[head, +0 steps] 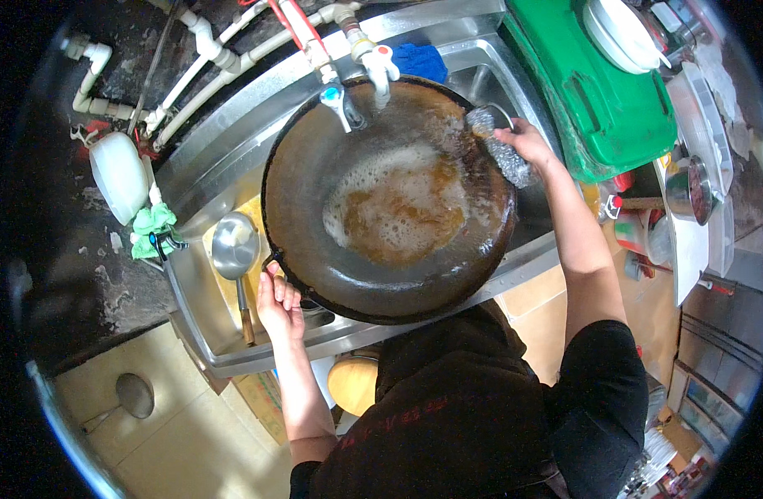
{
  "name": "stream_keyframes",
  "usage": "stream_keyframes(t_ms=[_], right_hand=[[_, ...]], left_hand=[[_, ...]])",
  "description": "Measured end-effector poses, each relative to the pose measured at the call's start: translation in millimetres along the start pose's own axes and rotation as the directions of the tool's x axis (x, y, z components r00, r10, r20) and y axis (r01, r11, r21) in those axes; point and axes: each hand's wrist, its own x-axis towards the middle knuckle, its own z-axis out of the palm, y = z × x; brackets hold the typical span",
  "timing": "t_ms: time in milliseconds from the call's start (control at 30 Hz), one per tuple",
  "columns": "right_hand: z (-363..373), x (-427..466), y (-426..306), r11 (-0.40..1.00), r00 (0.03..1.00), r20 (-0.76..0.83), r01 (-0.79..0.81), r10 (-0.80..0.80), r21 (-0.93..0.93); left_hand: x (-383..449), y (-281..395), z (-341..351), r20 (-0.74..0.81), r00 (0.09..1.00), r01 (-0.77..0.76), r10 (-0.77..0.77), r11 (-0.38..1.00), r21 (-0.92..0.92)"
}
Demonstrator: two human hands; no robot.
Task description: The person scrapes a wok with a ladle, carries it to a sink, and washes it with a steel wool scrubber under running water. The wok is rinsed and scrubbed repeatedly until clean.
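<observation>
A large dark wok rests across the metal sink, tilted a little, with brown foamy water pooled in its bottom. My left hand grips the small ear handle on the wok's left rim. At the upper right rim my right hand holds a steel wool scrubber, pressed against the wok's edge. A thin metal loop shows beside that hand. Two taps, one with a red mark and one with a blue mark, reach over the wok's back edge.
Left of the wok, a metal ladle with a wooden handle lies in the sink. A blue cloth sits behind the wok. A green plastic lid bearing white bowls stands at right. A strainer appears lower left.
</observation>
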Motion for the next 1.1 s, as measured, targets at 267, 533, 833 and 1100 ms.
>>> stream_keyframes(t_ms=[267, 533, 833, 1100], right_hand=[[-1, -31, 12, 0.995, 0.978, 0.209, 0.020, 0.000, -0.094], [40, -69, 43, 0.962, 0.832, 0.483, -0.236, 0.275, -0.140], [109, -73, 39, 0.960, 0.592, 0.756, -0.154, 0.281, -0.236], [100, -94, 28, 0.993, 0.626, 0.772, -0.033, 0.109, -0.113]], left_hand=[[-1, 57, 35, 0.013, 1.000, 0.025, -0.026, 0.996, 0.086], [-10, 155, 156, 0.334, 0.924, 0.180, -0.187, 0.982, 0.050], [-47, 164, 296, 0.519, 0.776, 0.373, -0.359, 0.924, 0.082], [-63, 158, 318, 0.590, 0.753, 0.257, -0.292, 0.955, 0.145]])
